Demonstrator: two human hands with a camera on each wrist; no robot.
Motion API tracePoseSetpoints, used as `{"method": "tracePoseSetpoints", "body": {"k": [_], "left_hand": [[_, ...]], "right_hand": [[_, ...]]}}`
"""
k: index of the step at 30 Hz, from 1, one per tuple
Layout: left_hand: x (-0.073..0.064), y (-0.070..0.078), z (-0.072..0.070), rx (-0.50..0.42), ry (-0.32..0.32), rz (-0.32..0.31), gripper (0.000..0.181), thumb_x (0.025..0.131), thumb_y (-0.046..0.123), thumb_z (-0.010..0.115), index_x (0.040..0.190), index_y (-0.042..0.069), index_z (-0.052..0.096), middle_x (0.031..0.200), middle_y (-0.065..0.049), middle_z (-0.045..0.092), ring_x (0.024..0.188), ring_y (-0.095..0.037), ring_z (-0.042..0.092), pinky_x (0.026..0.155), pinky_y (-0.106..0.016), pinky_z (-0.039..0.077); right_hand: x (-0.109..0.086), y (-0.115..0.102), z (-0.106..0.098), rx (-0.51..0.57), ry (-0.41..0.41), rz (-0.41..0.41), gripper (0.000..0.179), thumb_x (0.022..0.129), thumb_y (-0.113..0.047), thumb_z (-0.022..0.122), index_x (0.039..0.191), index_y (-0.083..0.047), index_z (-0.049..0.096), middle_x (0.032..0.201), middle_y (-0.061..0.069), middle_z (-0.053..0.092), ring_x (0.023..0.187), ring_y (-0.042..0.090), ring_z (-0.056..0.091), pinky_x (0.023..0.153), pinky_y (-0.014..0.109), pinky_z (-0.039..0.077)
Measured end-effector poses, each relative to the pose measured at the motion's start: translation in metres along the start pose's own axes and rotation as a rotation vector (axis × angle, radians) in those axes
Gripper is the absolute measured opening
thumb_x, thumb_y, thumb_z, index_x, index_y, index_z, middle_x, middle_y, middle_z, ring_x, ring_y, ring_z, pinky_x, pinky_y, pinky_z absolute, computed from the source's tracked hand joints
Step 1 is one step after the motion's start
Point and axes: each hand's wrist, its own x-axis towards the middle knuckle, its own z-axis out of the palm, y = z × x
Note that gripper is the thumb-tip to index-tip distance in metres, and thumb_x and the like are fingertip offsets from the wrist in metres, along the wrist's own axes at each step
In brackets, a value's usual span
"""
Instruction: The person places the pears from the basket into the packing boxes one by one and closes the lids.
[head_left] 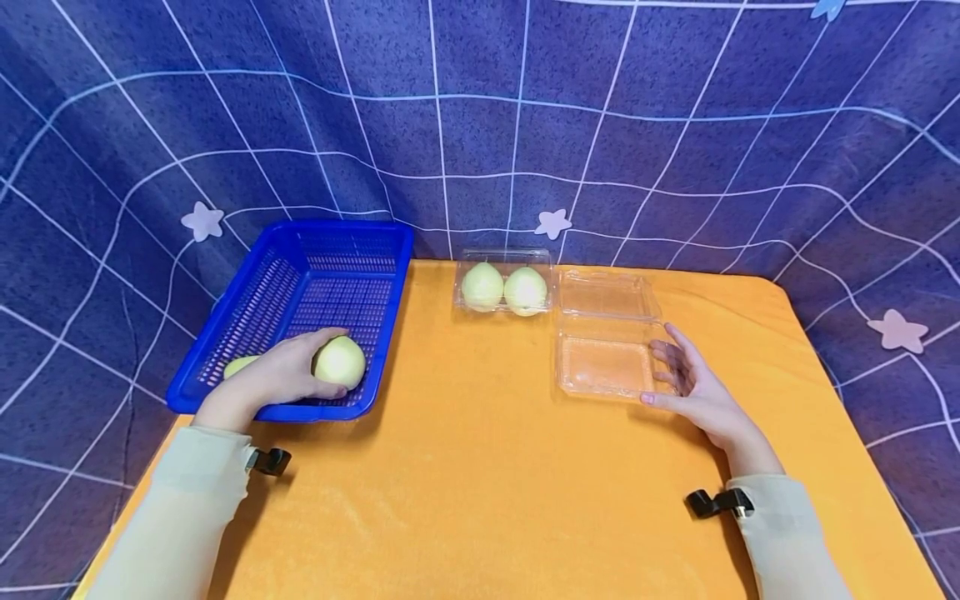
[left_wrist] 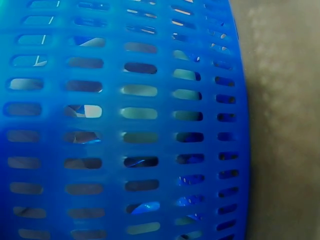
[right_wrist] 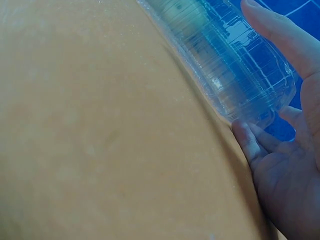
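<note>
In the head view, my left hand (head_left: 288, 369) grips a round, pale yellow-green pear (head_left: 341, 363) inside the front of the blue plastic basket (head_left: 402, 292). Another yellow-green fruit (head_left: 240, 365) lies partly hidden behind that hand. My right hand (head_left: 701, 394) is at the right edge of an open clear plastic box (head_left: 604, 364), thumb and fingers spread apart around its front corner. The right wrist view shows the fingertips (right_wrist: 241, 131) against or very close to the box wall (right_wrist: 220, 85). The left wrist view shows only the basket's slotted side (left_wrist: 110, 125), with the hand hidden.
A lidded clear box (head_left: 502, 254) holding two pears (head_left: 482, 287) stands at the back middle, left of the open box. All of it rests on an orange tablecloth (head_left: 465, 483). A blue curtain (head_left: 480, 125) with white lines and stars hangs behind and along the sides.
</note>
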Motion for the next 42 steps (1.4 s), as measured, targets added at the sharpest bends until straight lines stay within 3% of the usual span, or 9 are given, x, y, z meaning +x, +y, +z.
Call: {"method": "tracePoseSetpoints", "body": {"k": [6, 16, 27, 31, 36, 42], "left_hand": [[-0.001, 0.001, -0.002, -0.002, 0.029, 0.009, 0.094, 0.082, 0.036, 0.096, 0.156, -0.001, 0.052, 0.146, -0.03, 0.063, 0.13, -0.048, 0.061, 0.106, -0.069, 0.048], [-0.006, 0.006, -0.007, -0.044, 0.097, -0.06, 0.095, 0.082, 0.039, 0.097, 0.156, 0.003, 0.05, 0.148, -0.027, 0.06, 0.123, -0.046, 0.062, 0.099, -0.067, 0.052], [-0.006, 0.02, -0.021, -0.166, 0.239, -0.053, 0.099, 0.085, 0.041, 0.096, 0.162, 0.008, 0.043, 0.151, -0.024, 0.056, 0.124, -0.043, 0.062, 0.098, -0.064, 0.052], [-0.005, 0.027, -0.022, -0.226, 0.3, -0.029, 0.096, 0.086, 0.033, 0.096, 0.163, 0.011, 0.043, 0.147, -0.021, 0.059, 0.116, -0.038, 0.064, 0.091, -0.049, 0.054], [-0.001, 0.031, -0.023, -0.282, 0.327, -0.035, 0.098, 0.087, 0.032, 0.096, 0.166, 0.015, 0.041, 0.147, -0.018, 0.059, 0.112, -0.034, 0.063, 0.081, -0.026, 0.051], [0.004, 0.042, -0.023, -0.357, 0.349, -0.054, 0.098, 0.086, 0.029, 0.097, 0.167, 0.018, 0.042, 0.147, -0.014, 0.059, 0.111, -0.028, 0.061, 0.08, -0.021, 0.05]], "right_hand": [[-0.001, 0.0, -0.001, 0.004, -0.001, -0.002, 0.115, 0.094, 0.009, 0.079, 0.177, -0.023, 0.008, 0.172, 0.028, 0.026, 0.147, 0.016, 0.041, 0.108, 0.015, 0.044], [-0.001, 0.002, -0.002, 0.013, -0.02, -0.018, 0.112, 0.096, 0.007, 0.078, 0.177, -0.022, 0.007, 0.172, 0.03, 0.023, 0.147, 0.02, 0.041, 0.109, 0.016, 0.043], [-0.001, 0.003, -0.001, 0.003, -0.006, -0.017, 0.115, 0.093, 0.008, 0.08, 0.177, -0.021, 0.008, 0.172, 0.029, 0.025, 0.15, 0.019, 0.038, 0.11, 0.015, 0.043], [0.0, 0.0, 0.001, 0.01, -0.002, -0.015, 0.115, 0.092, 0.009, 0.081, 0.177, -0.02, 0.009, 0.171, 0.028, 0.027, 0.148, 0.018, 0.04, 0.109, 0.015, 0.044], [0.0, 0.001, 0.0, 0.002, 0.0, -0.02, 0.115, 0.092, 0.009, 0.081, 0.177, -0.02, 0.009, 0.171, 0.028, 0.028, 0.146, 0.017, 0.041, 0.109, 0.015, 0.044], [0.0, 0.002, 0.0, -0.003, 0.0, -0.023, 0.115, 0.092, 0.009, 0.081, 0.177, -0.021, 0.009, 0.17, 0.028, 0.029, 0.146, 0.017, 0.042, 0.109, 0.015, 0.043]]}}
